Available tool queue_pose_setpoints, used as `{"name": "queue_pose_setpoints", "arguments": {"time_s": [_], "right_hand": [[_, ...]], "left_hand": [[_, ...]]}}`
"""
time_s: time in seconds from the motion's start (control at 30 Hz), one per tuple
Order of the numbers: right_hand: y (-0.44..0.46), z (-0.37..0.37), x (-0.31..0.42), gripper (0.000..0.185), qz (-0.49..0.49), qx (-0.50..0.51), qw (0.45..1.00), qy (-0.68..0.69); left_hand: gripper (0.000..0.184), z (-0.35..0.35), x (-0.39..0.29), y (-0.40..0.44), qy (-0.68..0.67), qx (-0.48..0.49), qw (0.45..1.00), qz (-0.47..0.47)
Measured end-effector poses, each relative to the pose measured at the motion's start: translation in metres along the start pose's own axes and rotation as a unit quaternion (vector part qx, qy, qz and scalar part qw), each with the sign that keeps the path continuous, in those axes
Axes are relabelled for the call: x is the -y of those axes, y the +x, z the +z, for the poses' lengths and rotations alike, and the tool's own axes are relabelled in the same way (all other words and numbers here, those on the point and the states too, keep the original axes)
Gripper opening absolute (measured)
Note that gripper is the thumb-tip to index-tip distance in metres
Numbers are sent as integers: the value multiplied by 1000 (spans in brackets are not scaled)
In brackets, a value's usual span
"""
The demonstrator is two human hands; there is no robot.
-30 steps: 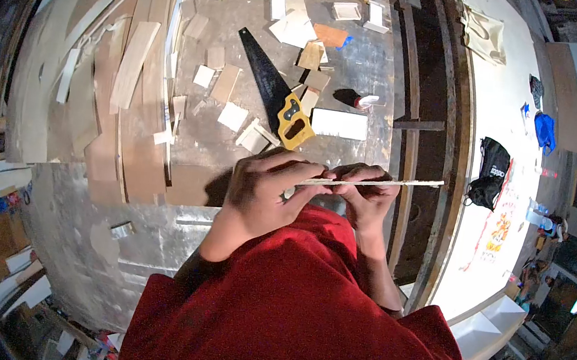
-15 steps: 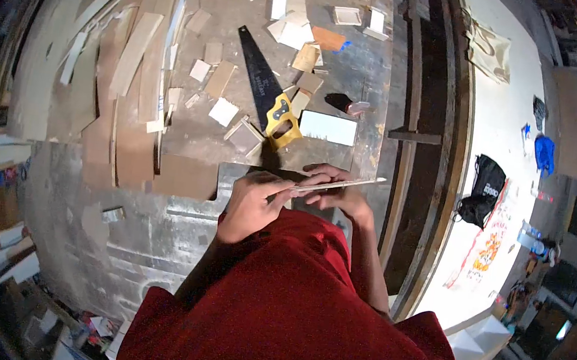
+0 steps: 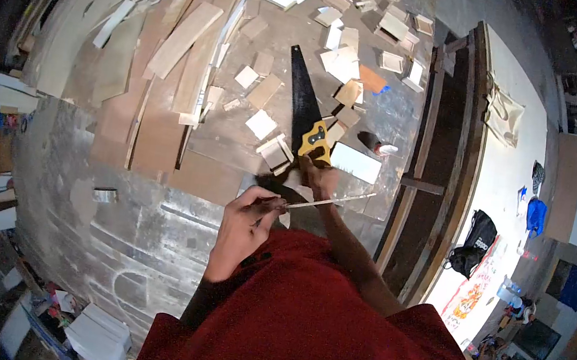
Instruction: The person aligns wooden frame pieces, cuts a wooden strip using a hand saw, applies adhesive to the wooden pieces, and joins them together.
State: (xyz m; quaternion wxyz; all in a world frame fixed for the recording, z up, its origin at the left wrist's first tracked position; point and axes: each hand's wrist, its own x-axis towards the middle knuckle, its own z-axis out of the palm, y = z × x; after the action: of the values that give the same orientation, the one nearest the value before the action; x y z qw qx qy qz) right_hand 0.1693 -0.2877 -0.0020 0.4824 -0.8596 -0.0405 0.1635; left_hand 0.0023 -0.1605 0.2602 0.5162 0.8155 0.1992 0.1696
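Observation:
My left hand (image 3: 244, 228) is closed on one end of a thin flat piece of board (image 3: 332, 201), which I see nearly edge-on. The board reaches out to the right, crossing above my right wrist. My right hand (image 3: 320, 180) is at the yellow and black handle of a hand saw (image 3: 304, 103), with its fingers curled into the grip. The saw lies flat among the offcuts, its dark blade pointing away from me. Beside the handle are a white rectangular panel (image 3: 356, 163) and a small wooden frame-like piece (image 3: 276, 154).
Several small wood pieces (image 3: 264, 92) lie scattered over the worktable. Long boards (image 3: 183, 40) are stacked at the left. A roll of tape (image 3: 105, 195) sits nearer me. On the right are a dark slatted gap (image 3: 431, 146) and a white table with a black bag (image 3: 478, 237).
My right hand has let go of the board and moved forward to the saw handle. My left hand keeps the board. The whole view has turned, shifting the table rightward.

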Motion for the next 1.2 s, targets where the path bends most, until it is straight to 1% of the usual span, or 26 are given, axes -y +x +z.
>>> {"name": "queue_pose_setpoints", "arguments": {"time_s": [0.03, 0.07, 0.1, 0.13, 0.17, 0.23, 0.27, 0.3, 0.37, 0.4, 0.47, 0.5, 0.57, 0.63, 0.7, 0.77, 0.83, 0.9, 0.97, 1.0, 1.03, 1.07, 1.1, 1.13, 1.17, 1.2], "right_hand": [[3, 12, -23, 53, -3, 1, 1000, 0], [8, 19, -45, 52, -31, -4, 998, 51], [12, 16, -47, 50, -61, -11, 993, 102], [15, 11, -50, 45, 35, 20, 996, -73], [15, 14, -51, 45, 35, 14, 997, -74], [11, 26, -49, 36, 107, -143, 979, 97], [10, 26, -48, 31, 97, -132, 929, 331], [1, 11, -9, 24, 130, -150, 929, 313], [-7, -10, 3, 14, 125, -114, 926, 337], [-11, -20, 14, 14, 127, -118, 925, 338], [-17, -44, 36, 8, 82, -81, 933, 342], [-20, -55, 33, 8, 83, -89, 931, 344], [-22, -76, 31, 9, -19, -74, 951, 300], [-40, -119, 77, 3, -44, -95, 928, 357], [-41, -166, 86, 8, -88, -203, 938, 267], [-41, -230, 57, 15, -180, -247, 901, 308], [-43, -302, 51, 16, -167, -364, 861, 313], [-58, -370, 69, 15, -220, -366, 836, 344], [-76, -427, 55, 14, -229, -404, 821, 332], [-83, -449, 60, 10, -250, -406, 838, 265], [-91, -464, 56, 12, -244, -399, 848, 250], [-97, -478, 40, 13, -189, -409, 864, 226], [-104, -490, 23, 14, -132, -418, 876, 201], [-108, -496, 11, 16, -99, -411, 896, 136], [-109, -496, 3, 17, -66, -401, 911, 70], [-109, -491, -12, 20, -54, -402, 904, 134]], "left_hand": [[19, -6, 3, -1, 13, 8, 1000, -10], [20, -11, 5, -1, 25, 18, 999, -20], [20, -16, 9, -1, 23, 18, 999, -17], [21, -20, 13, 0, 37, 28, 999, -4], [22, -23, 17, 1, 50, 37, 998, 10], [23, -28, 21, 3, 41, 43, 998, 16], [25, -29, 23, 6, 34, 47, 998, 18], [25, -30, 24, 10, 33, 48, 998, 24], [26, -32, 24, 12, 12, 65, 998, -2], [26, -32, 26, 14, 13, 70, 997, -1], [22, -27, 32, 20, -2, 83, 996, 43], [22, -25, 30, 22, -4, 91, 995, 47], [17, -20, 23, 26, -42, 119, 992, 14], [15, -9, 19, 29, -40, 144, 988, 32], [12, 9, 6, 33, -35, 181, 983, 19], [12, 51, 12, 35, -31, 211, 976, 47], [11, 106, 17, 37, -26, 240, 967, 74], [9, 169, 22, 38, 13, 258, 960, 106], [9, 254, 80, 34, 115, 296, 935, 160], [9, 288, 90, 34, 113, 301, 933, 159], [10, 319, 96, 37, 107, 266, 924, 254], [12, 346, 103, 38, 101, 228, 904, 346], [12, 370, 114, 34, 103, 234, 903, 345], [13, 394, 124, 30, 6, 250, 950, 188], [13, 413, 126, 30, -91, 257, 962, 24], [16, 380, 42, 51, 83, 286, 954, 26]]}}
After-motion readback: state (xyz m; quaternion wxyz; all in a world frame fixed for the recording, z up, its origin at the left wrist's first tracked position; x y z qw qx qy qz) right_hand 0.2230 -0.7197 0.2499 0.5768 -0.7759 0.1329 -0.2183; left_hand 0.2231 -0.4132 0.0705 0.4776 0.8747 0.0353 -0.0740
